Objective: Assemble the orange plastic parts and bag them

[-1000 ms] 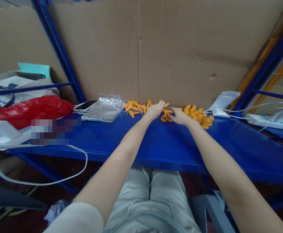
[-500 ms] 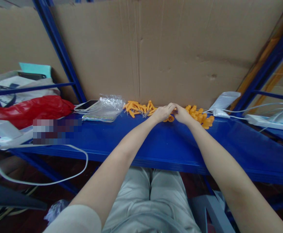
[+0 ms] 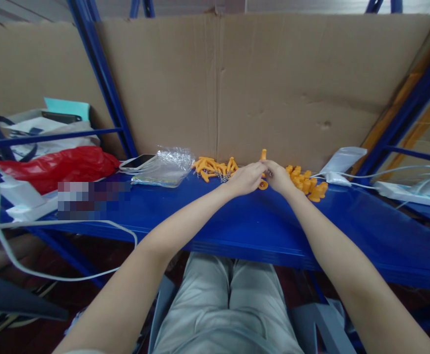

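My left hand and my right hand meet over the blue table, fingers closed together. From between their fingertips an orange plastic piece sticks up, and a bit of metal chain shows by my right fingers. Its lower part is hidden by the fingers. Just below lies a round orange piece. Left of my left hand is a loose pile of orange pieces with small chains. Several orange figure-like pieces stand grouped beside my right hand.
A clear plastic bag and a phone lie to the left, with a red bag beyond. At right are a white packet and a power strip with cables. Cardboard walls the back of the blue table.
An orange piece now rises above my joined fingertips, where none stuck up before. My left hand has turned slightly and lowered. The whole view has shifted a little.
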Tool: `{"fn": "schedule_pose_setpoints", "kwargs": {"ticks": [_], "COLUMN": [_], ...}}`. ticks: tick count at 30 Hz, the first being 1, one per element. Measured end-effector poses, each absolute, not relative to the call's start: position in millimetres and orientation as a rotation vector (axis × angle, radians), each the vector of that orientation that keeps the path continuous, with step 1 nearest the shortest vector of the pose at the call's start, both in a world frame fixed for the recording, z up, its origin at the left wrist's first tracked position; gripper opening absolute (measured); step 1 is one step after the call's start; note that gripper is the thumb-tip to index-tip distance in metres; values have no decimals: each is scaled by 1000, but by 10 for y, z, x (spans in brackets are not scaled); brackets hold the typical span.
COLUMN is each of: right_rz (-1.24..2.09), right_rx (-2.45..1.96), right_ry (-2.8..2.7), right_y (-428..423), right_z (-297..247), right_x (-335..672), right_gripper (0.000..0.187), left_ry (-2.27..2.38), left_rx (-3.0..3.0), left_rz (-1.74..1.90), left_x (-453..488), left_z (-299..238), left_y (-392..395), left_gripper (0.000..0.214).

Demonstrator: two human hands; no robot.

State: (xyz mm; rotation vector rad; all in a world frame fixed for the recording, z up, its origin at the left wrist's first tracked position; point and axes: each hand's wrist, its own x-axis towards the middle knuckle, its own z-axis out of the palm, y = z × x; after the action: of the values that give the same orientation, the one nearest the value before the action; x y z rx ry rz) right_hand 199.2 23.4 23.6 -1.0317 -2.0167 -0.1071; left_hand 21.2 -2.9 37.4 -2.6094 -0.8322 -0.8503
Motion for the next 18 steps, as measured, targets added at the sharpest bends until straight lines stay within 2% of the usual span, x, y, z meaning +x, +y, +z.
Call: {"fn": "schedule_pose_setpoints", "kwargs": {"ticks": [5,11,14,18], "right_rz": [-75,128,264,513], "right_rx": [-1037,-908,-883,-916], "right_ry": [-2068,-2064,-2033,-1910], "right_y": [105,-14,-59,-53], "right_z": [255,289,310,310], "right_x": [1791,1655,1643,1623], "right_gripper": [32,24,27,41], "left_ry": [-1113,-1230,-1231,-1165], "left_rx": [-2533,-2676,-2714,-2787], "left_rz": [-982,-776,-829,-929], "left_x": [-125,-374,-368,-287], "left_z": [312,136,106,113], "left_y": [31,221,256,238], "left_gripper": [51,69,69,58]}}
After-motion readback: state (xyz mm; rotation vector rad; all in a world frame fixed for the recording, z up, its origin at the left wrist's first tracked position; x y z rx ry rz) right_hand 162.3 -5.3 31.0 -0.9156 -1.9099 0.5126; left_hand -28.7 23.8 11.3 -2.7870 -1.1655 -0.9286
